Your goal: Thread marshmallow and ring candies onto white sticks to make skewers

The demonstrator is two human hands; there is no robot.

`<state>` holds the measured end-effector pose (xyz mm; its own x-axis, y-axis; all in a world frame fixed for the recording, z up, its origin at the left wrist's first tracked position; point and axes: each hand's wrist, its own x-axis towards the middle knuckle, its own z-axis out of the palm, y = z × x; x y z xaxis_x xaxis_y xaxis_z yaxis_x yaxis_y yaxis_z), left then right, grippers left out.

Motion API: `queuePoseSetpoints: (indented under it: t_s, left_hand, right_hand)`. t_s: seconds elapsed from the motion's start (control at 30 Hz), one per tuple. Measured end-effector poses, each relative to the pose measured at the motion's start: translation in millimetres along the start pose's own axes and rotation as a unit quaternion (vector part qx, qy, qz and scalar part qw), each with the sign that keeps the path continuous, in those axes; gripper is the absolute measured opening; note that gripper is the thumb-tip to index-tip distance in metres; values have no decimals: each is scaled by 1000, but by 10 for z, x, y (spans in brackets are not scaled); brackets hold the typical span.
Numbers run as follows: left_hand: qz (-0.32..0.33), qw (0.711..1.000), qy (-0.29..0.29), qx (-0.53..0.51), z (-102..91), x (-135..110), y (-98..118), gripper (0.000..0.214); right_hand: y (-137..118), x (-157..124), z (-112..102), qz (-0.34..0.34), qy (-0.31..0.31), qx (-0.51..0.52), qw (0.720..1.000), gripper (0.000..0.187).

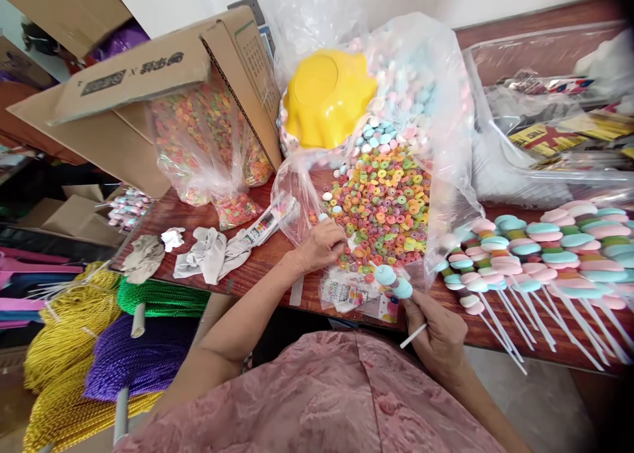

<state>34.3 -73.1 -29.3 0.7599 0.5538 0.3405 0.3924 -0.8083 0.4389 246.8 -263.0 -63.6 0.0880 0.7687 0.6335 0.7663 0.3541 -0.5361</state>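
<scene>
A white stick (pixel 413 336) threaded with pale-blue candies (pixel 385 275) is gripped by the right hand (pixel 440 327) at the near edge of the table (pixel 270 251). The left hand (pixel 321 243) is held apart from it, fingers bent beside heaped candy rings (pixel 391 199); whether anything is pinched cannot be told. Loaded skewers (pixel 545 248) are laid out on the right.

Tilted white stick (pixel 415 334), blue candies (pixel 385 275) threaded; multicoloured candy rings (pixel 384 205) heaped beyond

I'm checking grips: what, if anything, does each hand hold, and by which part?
Right hand: a candy stick, held beside its lower blue candy. Left hand, by the candy rings: cannot tell.
</scene>
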Motion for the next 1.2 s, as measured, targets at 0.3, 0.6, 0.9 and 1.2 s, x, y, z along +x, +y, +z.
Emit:
queuePoseSetpoints:
  t_s: [0.3, 0.6, 0.9, 1.2]
  left_hand:
    - [-286, 848, 192, -404, -65, 44, 291, 21]
    - [-327, 809, 225, -434, -108, -243, 384, 22]
    - [-176, 984, 19, -34, -9, 231, 136, 17]
    - [-123, 978, -24, 168, 180, 146, 368, 15]
  right_hand:
    - [-134, 95, -63, 32, -48, 9, 998, 14]
    - [-170, 240, -50, 70, -69, -19, 995, 17]
    - [10, 75, -73, 112, -16, -43, 993, 20]
    - [11, 57, -60, 91, -9, -19, 996, 18]
